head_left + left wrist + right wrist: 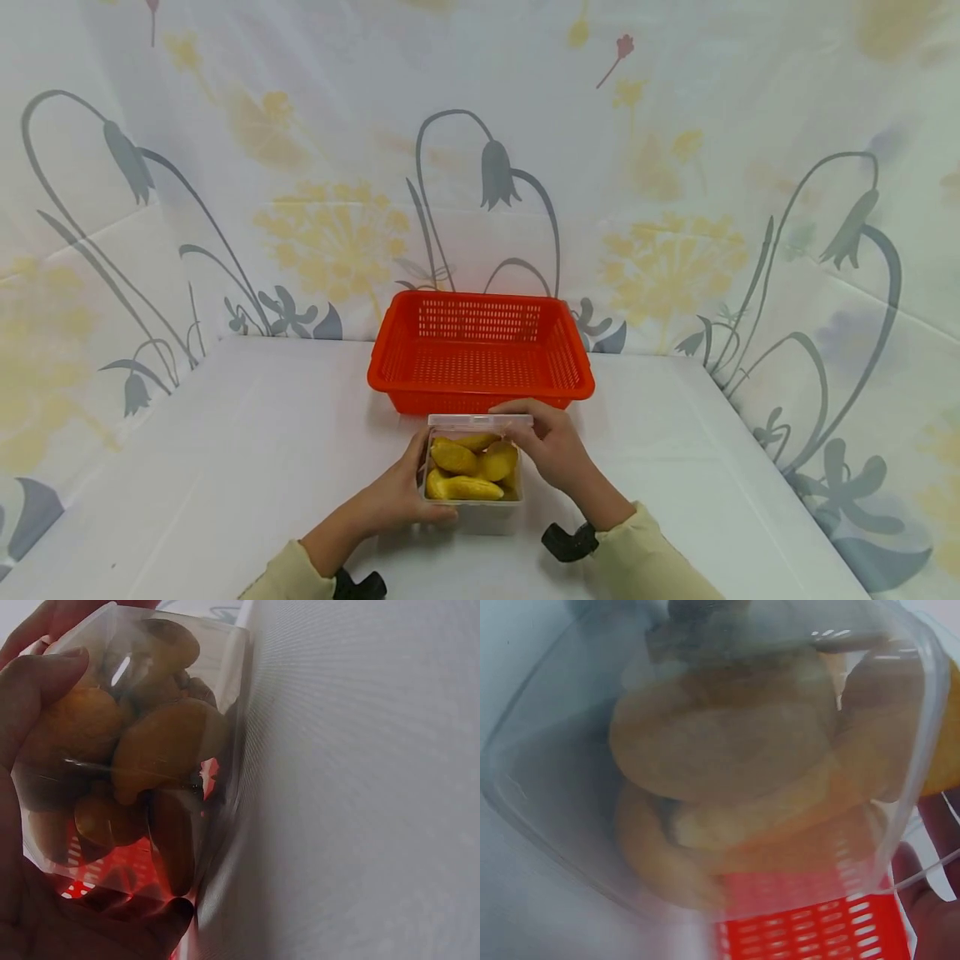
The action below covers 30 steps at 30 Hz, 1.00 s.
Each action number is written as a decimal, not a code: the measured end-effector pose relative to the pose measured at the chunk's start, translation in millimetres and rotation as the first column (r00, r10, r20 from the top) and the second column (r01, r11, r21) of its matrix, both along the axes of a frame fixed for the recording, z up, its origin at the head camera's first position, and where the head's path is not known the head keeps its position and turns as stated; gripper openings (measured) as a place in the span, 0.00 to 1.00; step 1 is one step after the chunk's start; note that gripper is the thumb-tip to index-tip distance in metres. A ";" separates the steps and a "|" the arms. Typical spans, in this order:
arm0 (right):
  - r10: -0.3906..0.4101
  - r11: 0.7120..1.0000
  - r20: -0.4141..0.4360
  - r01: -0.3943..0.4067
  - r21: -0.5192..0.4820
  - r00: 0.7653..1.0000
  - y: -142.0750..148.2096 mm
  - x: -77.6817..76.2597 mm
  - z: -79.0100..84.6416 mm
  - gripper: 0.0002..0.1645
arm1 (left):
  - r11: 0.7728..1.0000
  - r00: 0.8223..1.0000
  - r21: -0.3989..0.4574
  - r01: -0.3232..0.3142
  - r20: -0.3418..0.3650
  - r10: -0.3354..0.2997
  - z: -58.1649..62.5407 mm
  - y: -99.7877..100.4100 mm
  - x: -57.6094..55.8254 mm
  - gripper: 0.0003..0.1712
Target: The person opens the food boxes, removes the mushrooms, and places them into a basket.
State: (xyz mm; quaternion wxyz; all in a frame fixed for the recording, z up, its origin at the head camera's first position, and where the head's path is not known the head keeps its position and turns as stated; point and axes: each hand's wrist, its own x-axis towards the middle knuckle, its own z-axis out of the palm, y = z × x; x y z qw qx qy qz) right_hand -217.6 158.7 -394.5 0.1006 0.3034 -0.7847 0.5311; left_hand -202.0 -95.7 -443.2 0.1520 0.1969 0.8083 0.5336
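A clear plastic box [486, 518] filled with yellow fruit-like pieces [465, 487], some curved like small bananas, stands on the table. Its clear lid [480, 421] is raised along the back edge. My left hand [397, 496] grips the box's left side, thumb at the front; in the left wrist view its fingers wrap the box, and the pieces [169, 746] show through the wall. At the back right corner, my right hand [551, 446] pinches the lid. Fingers of that hand [934, 907] appear at the right edge of the right wrist view, beside the box wall.
A red perforated plastic basket [480, 387] sits right behind the box. White cloth covers the table [285, 433], and a flower-patterned curtain [480, 167] rises at the back and both sides.
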 end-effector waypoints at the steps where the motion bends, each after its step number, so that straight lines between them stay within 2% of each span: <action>1: -0.006 1.000 0.025 0.006 -0.020 1.000 0.3 -1.0 -1.4 0.11 | 1.000 1.000 0.001 0.000 0.001 0.000 -0.1 -0.1 0.1 0.67; 7: 0.044 0.991 0.124 -0.028 -0.130 0.991 5.1 -13.6 -17.1 0.20 | 1.000 1.000 0.001 -0.009 0.007 0.009 0.1 -0.3 0.8 0.69; 10: 0.103 0.973 0.206 -0.056 -0.222 0.973 5.4 -17.0 -21.2 0.25 | 1.000 1.000 -0.003 -0.012 0.015 0.012 0.0 -0.1 1.2 0.69; 12: 0.109 0.963 0.261 -0.038 -0.265 0.959 5.1 -18.3 -23.4 0.27 | 1.000 1.000 -0.003 -0.012 0.018 0.012 0.5 0.1 1.2 0.69; 15: 0.055 0.958 0.352 0.050 -0.283 0.934 4.3 -19.1 -26.3 0.29 | 1.000 1.000 -0.007 -0.017 0.021 0.017 2.2 0.7 0.9 0.69; 19: -0.057 0.951 0.449 0.186 -0.248 0.892 3.8 -20.2 -29.5 0.28 | 0.999 0.999 -0.019 -0.028 0.027 0.029 3.6 1.5 1.0 0.69; 22: -0.124 0.942 0.473 0.254 -0.221 0.872 3.7 -21.9 -31.6 0.25 | 0.999 0.999 -0.013 -0.032 0.031 0.032 3.4 1.3 1.2 0.68; 24: -0.143 0.936 0.473 0.275 -0.221 0.869 3.5 -23.0 -33.1 0.22 | 0.999 0.999 -0.010 -0.032 0.031 0.032 3.0 1.1 1.2 0.68; 30: -0.127 0.928 0.448 0.266 -0.262 0.885 2.4 -22.8 -34.8 0.16 | 1.000 0.999 -0.010 -0.029 0.016 0.029 1.4 1.3 0.3 0.66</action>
